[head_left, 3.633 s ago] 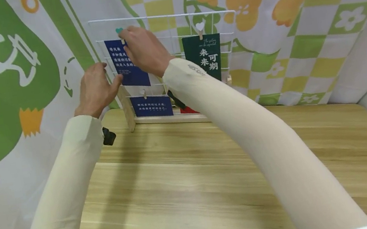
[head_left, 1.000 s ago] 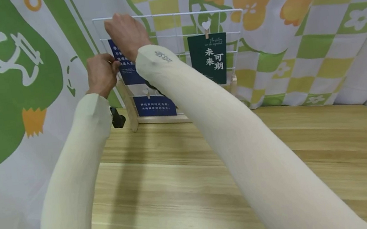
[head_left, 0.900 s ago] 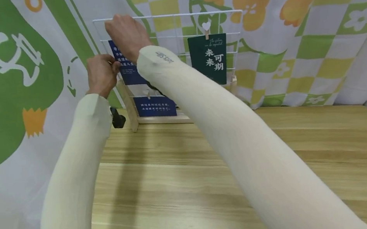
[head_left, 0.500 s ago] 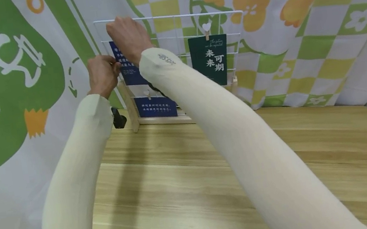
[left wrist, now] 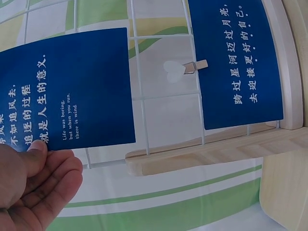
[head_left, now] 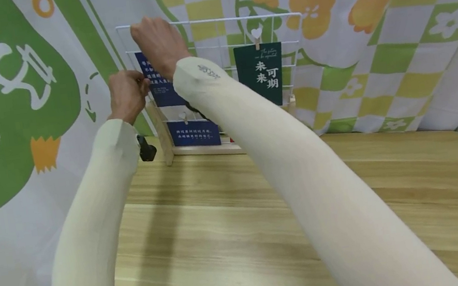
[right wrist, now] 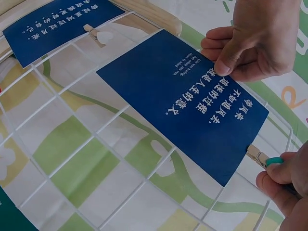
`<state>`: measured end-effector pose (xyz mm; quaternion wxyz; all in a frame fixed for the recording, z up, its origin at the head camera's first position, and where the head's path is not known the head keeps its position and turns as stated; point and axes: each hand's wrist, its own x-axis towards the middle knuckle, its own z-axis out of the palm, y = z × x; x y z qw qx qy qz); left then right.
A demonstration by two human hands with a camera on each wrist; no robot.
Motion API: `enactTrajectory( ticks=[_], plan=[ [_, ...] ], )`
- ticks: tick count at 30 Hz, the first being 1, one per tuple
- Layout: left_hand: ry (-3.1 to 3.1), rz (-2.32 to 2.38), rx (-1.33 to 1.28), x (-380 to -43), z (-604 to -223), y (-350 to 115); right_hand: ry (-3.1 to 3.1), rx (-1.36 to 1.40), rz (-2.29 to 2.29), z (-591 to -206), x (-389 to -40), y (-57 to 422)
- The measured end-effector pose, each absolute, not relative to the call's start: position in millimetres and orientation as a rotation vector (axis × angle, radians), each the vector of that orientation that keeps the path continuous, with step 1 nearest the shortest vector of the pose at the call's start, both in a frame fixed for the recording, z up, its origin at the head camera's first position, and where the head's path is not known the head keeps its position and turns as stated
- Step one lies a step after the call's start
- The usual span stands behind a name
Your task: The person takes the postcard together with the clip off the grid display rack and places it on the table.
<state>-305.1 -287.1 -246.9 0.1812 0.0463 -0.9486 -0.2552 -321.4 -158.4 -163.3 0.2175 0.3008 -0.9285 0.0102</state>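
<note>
my two arms, in pale sleeves, reach forward over the wooden table to a white wire rack that has a wooden base. my left arm goes up to the rack's left edge. my right arm slants across the rack's front, from its right side up to its top left corner.

my left hand is at the rack's left edge, lower than my right. its thumb lies flat on the face of the blue upper card and pinches the card's left edge; the other fingers are bent together beside that edge.

my right hand is raised at the rack's top left, knuckles up, its back hiding its grip from above. from the wrist, thumb and fingers show pinching the teal heart on a small wooden clip, whose tip meets the card's top edge.

the upper card lies against the upper left of the rack, its white lettering facing me. on the rack's lower left a wider blue lower card hangs from a clip with a white heart. on the rack's right side hangs a green card, also clipped with a white heart. behind the rack is a patterned cloth.
</note>
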Motion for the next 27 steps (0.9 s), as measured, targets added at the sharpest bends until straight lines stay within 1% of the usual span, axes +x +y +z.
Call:
enactTrajectory(
  ticks=[10,17,27],
  plan=[
    [-2.661,-0.674,0.075,-299,-243,-291,-2.595,0.823,0.148,-155,-318,-149],
    [-2.638,-0.587,-0.032,-290,-241,-295,-2.547,0.849,0.207,-152,-310,-132],
    [-2.764,-0.711,0.032,-273,-237,-296,-2.549,0.909,0.425,-165,-297,-98]
  ],
)
